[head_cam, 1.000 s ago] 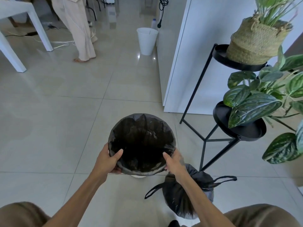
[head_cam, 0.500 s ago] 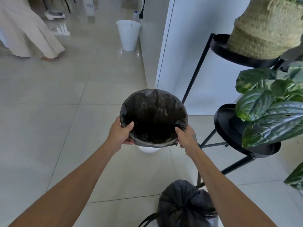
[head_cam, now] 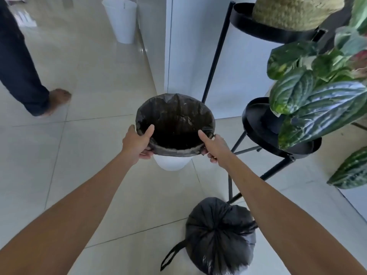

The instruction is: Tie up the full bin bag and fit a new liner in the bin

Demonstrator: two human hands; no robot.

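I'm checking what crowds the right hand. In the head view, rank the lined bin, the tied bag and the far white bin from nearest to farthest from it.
From the right hand:
1. Lined bin, in its grip at the rim, centre.
2. Tied bag, on the floor, nearer the camera.
3. Far white bin, top left by the wall.

One head-worn wide-angle view looks forward and steeply down at close range onto the lined bin point(head_cam: 172, 163), which sits mid-frame. The tied bag point(head_cam: 220, 238) lies nearer the camera; the plant stand point(head_cam: 264, 120) is right of the bin.
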